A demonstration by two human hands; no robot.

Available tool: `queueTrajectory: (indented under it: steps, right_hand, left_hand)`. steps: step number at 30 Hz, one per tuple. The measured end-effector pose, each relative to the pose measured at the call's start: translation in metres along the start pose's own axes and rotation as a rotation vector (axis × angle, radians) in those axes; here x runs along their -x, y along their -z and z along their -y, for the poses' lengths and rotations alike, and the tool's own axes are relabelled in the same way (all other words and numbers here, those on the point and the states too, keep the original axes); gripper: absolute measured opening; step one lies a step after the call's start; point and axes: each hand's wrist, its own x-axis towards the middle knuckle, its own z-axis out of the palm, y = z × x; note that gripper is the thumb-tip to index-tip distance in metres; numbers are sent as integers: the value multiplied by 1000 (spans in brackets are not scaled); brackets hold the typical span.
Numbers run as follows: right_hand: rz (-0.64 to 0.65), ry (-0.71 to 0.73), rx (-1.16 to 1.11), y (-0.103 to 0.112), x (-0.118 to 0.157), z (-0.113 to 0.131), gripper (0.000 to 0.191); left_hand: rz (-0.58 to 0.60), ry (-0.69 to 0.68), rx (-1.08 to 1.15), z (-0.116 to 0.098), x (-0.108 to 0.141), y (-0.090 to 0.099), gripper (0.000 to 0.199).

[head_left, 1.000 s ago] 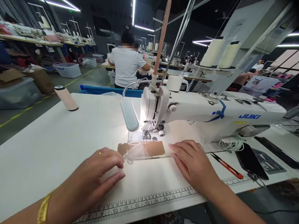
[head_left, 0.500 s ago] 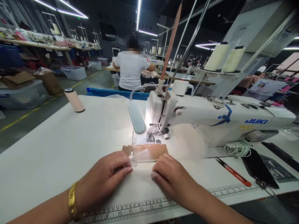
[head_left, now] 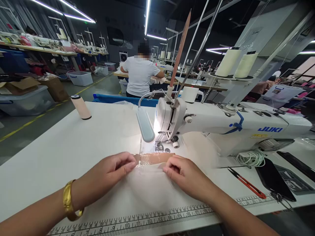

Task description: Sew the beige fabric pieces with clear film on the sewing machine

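Thin, sheer whitish fabric [head_left: 150, 183] hangs between my two hands and lies over the tabletop in front of me. My left hand [head_left: 113, 172] is closed in a pinch on its left side. On the right side, my right hand [head_left: 185, 173] grips the same fabric between thumb and curled fingers. Just beyond the fingers, a brown cardboard strip [head_left: 154, 159] under clear tape is fixed to the table, partly covered by the fabric. The needle area of a white sewing machine [head_left: 204, 119] stands lit behind the strip, apart from both hands.
A pale peach thread cone [head_left: 81, 107] stands at the back left. Orange-handled thread snips [head_left: 247, 183], a black phone [head_left: 274, 178] and a coiled pale cord [head_left: 250, 158] lie at right. A printed ruler [head_left: 147, 223] runs along the front edge. A person [head_left: 140, 73] sits ahead.
The fabric, bunched between the fingers before, now spreads out toward me. My hands have lifted slightly and moved a little farther apart, and the fabric covers the strip's near edge.
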Motion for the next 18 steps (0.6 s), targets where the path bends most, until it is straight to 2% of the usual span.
queueTrajectory:
  steps: [2,4,5,8,11,16,18]
  right_hand:
    - [-121,62,129,-4,-3,-5,19]
    - [-180,175,167,-9,-2,-11,15]
    - [-186,242,169,-11,-1,-14,15]
    - [-178,396,197,-19,1,-20,14]
    - [-155,417,264,-25,0,-22,19]
    - [-169,434,276,-29,-3,-24,21]
    - [-158,433,272,-29,-3,-25,19]
  left_hand:
    - [-226,-65,-125,3,-1,3,36]
    - [-337,-170,-180,6,1,-1,26]
    - [-320,-233,-191,7,2,-4,22]
    - [-176,-375,-241,10,-1,-17,20]
    - [-97,-376,-338,13,-10,-23,17]
    - [-146,-351,-397,17,-23,-17,17]
    - [-105,-355,-425,20,-25,-16,21]
